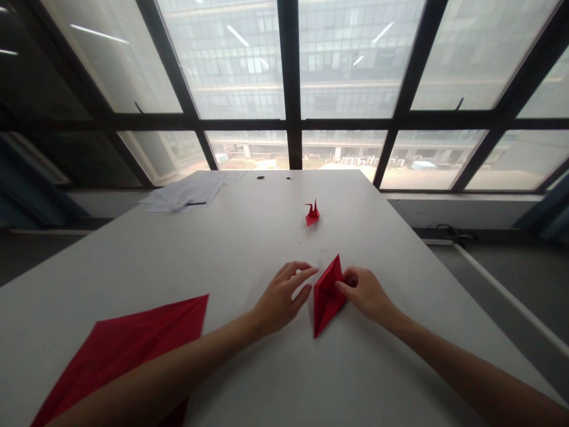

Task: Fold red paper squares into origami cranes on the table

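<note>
A folded red paper piece (326, 296), a long diamond shape, lies on the white table (249, 249) in front of me. My right hand (365, 292) pinches its right edge with thumb and fingers closed. My left hand (284, 296) hovers just left of the piece, fingers apart and stretched toward it, holding nothing. A finished small red paper crane (312, 213) stands farther back on the table.
A large flat red paper sheet (128, 350) lies at the near left, partly under my left forearm. White papers with a pen (189, 194) sit at the far left corner. Two small dark spots (260, 177) mark the far edge. Big windows rise behind the table.
</note>
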`<state>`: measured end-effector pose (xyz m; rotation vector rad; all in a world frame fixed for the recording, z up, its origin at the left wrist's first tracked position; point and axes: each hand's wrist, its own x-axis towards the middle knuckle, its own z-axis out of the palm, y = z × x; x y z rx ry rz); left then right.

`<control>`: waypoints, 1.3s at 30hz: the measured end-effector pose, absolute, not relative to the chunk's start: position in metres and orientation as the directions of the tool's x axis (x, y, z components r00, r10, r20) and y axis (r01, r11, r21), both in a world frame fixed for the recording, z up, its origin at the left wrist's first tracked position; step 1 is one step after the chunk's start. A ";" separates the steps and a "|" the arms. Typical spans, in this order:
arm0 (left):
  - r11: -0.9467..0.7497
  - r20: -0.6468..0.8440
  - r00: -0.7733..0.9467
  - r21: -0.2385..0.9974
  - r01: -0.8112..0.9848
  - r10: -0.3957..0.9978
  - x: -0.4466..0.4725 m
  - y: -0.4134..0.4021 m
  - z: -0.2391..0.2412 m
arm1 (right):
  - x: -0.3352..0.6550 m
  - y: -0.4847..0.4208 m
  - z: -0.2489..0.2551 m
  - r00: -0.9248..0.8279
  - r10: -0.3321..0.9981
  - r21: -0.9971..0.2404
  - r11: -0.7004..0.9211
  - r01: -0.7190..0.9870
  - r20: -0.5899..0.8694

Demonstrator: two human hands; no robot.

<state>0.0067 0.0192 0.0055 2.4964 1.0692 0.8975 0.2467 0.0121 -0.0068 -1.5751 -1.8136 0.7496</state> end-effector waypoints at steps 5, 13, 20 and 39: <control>-0.812 0.238 0.791 0.333 0.479 0.564 0.010 0.013 0.005 | 0.248 0.004 0.000 -0.048 0.969 -0.399 0.146 0.905 0.244; -0.831 0.243 0.801 0.274 0.484 0.547 0.007 0.012 0.005 | 0.249 0.008 -0.001 -0.508 0.790 -0.210 0.592 0.778 0.344; -0.866 0.212 0.843 0.196 0.460 0.495 0.007 0.012 0.003 | 0.243 0.001 0.000 -0.334 0.886 -0.118 0.388 0.914 0.321; -0.816 0.131 0.815 0.233 0.529 0.565 0.001 0.030 -0.007 | 0.239 -0.003 0.001 -0.428 0.841 -0.149 0.494 0.856 0.331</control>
